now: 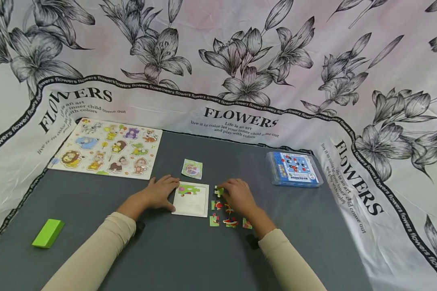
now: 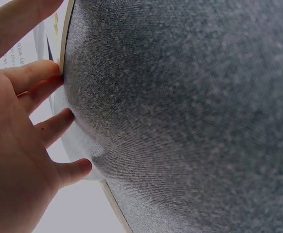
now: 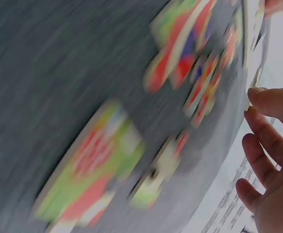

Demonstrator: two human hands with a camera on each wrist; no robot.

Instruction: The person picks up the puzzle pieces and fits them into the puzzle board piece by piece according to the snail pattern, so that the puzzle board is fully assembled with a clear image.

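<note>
In the head view a small white puzzle tray lies mid-table, with joined green jigsaw pieces along its top. My left hand rests at the tray's left side, fingers spread; in the left wrist view fingertips touch the thin board edge. To the right of the tray, my right hand pinches a green puzzle piece between thumb and forefinger, mostly hidden behind the fingertips. Loose puzzle pieces lie below that hand, several of them red and green, blurred in the right wrist view.
Beyond the tray lies a small picture card. An animal puzzle board is at the back left, a blue clear-lidded case at the back right. A green block sits at the left. Flower-printed cloth rises behind the table.
</note>
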